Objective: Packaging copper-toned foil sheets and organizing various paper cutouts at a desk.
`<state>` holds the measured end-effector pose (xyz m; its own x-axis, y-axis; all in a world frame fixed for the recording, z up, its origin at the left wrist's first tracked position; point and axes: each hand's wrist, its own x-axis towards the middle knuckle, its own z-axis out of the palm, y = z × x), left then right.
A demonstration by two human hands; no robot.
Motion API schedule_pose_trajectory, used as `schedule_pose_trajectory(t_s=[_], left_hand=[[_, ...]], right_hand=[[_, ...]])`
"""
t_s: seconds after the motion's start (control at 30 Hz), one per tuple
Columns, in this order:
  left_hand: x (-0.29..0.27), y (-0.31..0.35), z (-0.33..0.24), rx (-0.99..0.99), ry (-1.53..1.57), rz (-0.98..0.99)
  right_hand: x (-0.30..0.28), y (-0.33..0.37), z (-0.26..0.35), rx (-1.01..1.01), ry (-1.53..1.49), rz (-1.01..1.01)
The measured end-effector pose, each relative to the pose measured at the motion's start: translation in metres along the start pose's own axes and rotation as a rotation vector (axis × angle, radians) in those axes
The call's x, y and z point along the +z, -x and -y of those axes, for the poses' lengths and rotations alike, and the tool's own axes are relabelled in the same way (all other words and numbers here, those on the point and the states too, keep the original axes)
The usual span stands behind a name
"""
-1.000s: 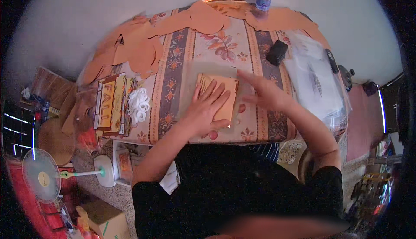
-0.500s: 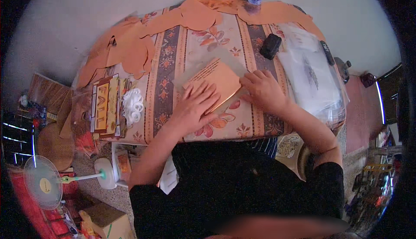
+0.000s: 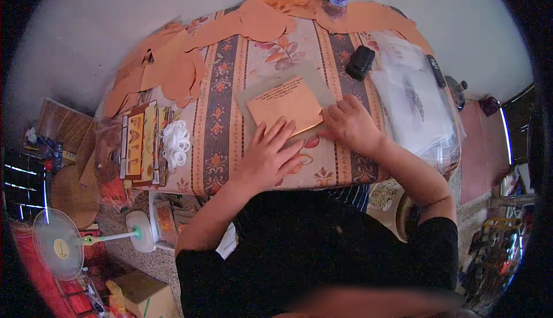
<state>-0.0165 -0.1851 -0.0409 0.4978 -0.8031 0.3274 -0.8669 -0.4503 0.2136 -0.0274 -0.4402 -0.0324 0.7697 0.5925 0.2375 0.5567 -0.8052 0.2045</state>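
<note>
- The flat rectangular orange card (image 3: 286, 106), with lines of dark print near its far edge, lies in the middle part of the table, in front of the person, a little turned.
- A greyish see-through plastic sheet (image 3: 321, 82) shows around the card at the far side and at both sides; whether the card is inside it or upon it, I cannot tell.
- The left hand (image 3: 266, 152) is open, with the fingers apart, and its fingertips touch the near left edge of the card; it does not grasp anything.
- The right hand (image 3: 350, 123) has its fingers bent, at the right corner of the card and the sheet; if it pinches them or only touches, I cannot tell.
- Beneath everything is the table covering with flowers and dark striped bands (image 3: 221, 110).
- On the left there is a pile of white rings (image 3: 176, 145), just beside a stack of brown and yellow flat pieces (image 3: 140, 142).
- On the right lie a black block-like object (image 3: 360, 63) and, near it, clear flat plastic bags (image 3: 412, 108).
</note>
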Motion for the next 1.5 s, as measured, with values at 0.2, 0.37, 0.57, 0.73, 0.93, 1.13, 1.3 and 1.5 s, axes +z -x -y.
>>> schedule_pose_trajectory(t_s=[0.2,0.37,0.57,0.73,0.93,1.13,1.3,1.5], left_hand=[[0.003,0.002,0.008,0.058,0.032,0.037],[0.006,0.004,0.009,0.048,0.052,0.044],[0.009,0.004,0.014,0.041,0.138,0.030],[0.008,0.004,0.017,0.041,0.141,0.020],[0.008,0.004,0.017,0.020,0.165,0.012],[0.006,0.006,0.018,0.001,0.151,0.032],[0.004,0.004,0.018,0.005,0.151,0.060],[0.002,0.003,0.017,0.010,0.138,0.059]], right_hand=[[0.002,0.002,0.006,0.048,0.002,0.048],[-0.001,-0.001,0.014,0.075,0.057,0.080],[0.011,-0.006,0.017,0.081,0.139,0.131],[0.016,-0.015,0.022,0.232,0.176,0.184],[0.012,0.000,0.008,0.116,0.022,0.037],[0.002,0.020,-0.010,0.174,-0.170,-0.095],[-0.001,0.022,-0.007,0.123,-0.296,-0.126],[0.008,0.014,-0.004,0.133,-0.330,-0.228]])
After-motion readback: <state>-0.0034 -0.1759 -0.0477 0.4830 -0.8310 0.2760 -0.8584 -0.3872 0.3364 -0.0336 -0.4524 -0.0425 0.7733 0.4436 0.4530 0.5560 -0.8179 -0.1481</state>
